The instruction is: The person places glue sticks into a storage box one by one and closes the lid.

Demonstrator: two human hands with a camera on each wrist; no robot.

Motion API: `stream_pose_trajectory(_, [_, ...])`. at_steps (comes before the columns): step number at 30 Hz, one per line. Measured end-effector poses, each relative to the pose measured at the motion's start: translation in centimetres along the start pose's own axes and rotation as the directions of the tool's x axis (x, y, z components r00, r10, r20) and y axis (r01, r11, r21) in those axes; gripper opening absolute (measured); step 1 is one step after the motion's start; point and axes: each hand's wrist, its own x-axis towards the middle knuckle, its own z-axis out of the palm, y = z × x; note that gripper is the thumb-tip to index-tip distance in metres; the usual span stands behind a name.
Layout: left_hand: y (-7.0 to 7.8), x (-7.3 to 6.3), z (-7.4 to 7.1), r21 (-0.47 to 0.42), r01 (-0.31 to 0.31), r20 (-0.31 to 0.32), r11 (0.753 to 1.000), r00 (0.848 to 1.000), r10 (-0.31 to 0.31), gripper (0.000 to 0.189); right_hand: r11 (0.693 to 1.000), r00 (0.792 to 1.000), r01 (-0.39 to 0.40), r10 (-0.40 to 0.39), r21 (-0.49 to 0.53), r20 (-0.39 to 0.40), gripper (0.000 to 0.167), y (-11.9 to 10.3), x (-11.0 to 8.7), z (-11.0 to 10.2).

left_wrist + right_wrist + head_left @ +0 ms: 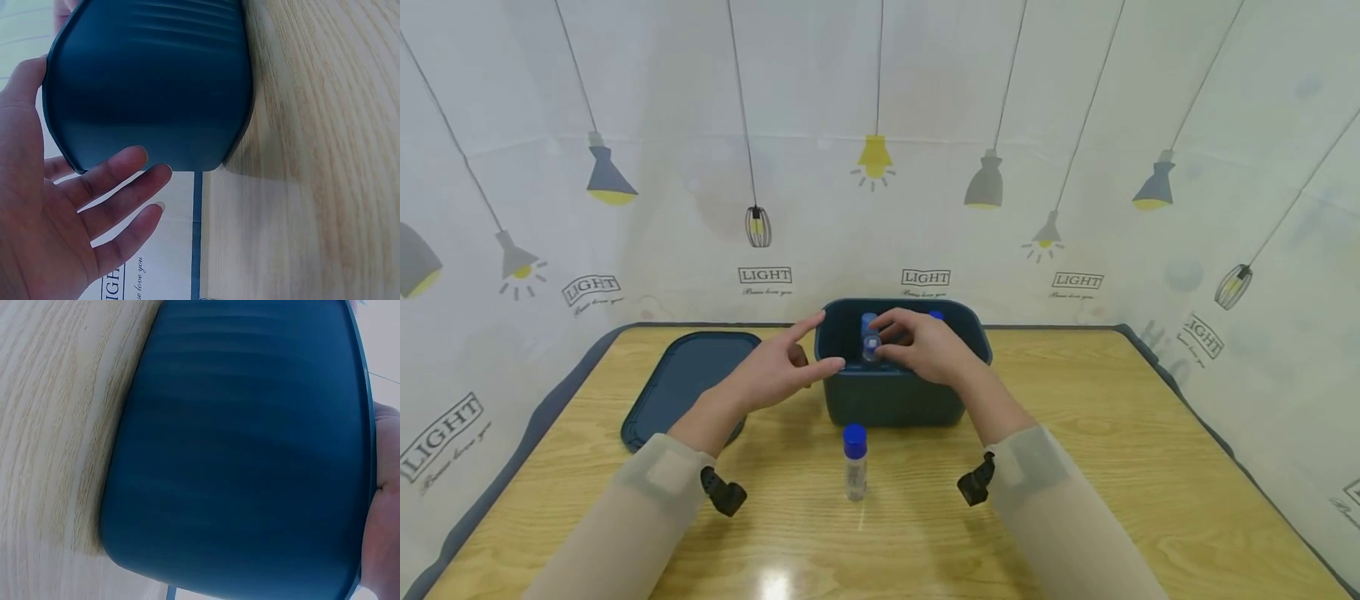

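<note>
A dark blue-green bin (895,400) stands at the back of the table, with several blue-capped bottles inside. My left hand (778,367) is at the bin's left end, thumb at the front rim and fingers spread; the left wrist view shows the fingers loosely extended beside the bin wall (156,81). Over the bin's opening, my right hand (925,346) pinches a small clear bottle (871,348) between thumb and fingers. Those fingertips are out of sight behind the bin in the right wrist view. Another clear bottle with a blue cap (855,462) stands upright in front of the bin.
A dark blue-green lid (692,383) lies flat on the wooden table (1075,467) left of the bin, partly behind the left forearm. Behind the table hangs a pale curtain (820,167) printed with lamps.
</note>
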Motion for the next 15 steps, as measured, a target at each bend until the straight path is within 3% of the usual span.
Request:
stream_pose_trajectory(7, [0.3,0.0,-0.2,0.005,0.006,-0.006,1.0,1.0,-0.006,0.101,0.995,0.986,0.098,-0.099,-0.009,-0.133,0.035,0.1,-0.4,0.0])
stream_pose_trajectory(10, [0.3,0.0,-0.1,0.004,0.005,-0.009,1.0,1.0,-0.005,0.1,0.985,0.958,0.174,-0.174,-0.021,-0.226,0.032,0.1,-0.7,0.1])
stream_pose_trajectory(15, [0.3,0.0,0.2,0.004,0.011,-0.004,1.0,1.0,-0.011,0.1,0.953,0.894,0.297,-0.302,-0.066,-0.33,0.03,-0.2,-1.4,0.1])
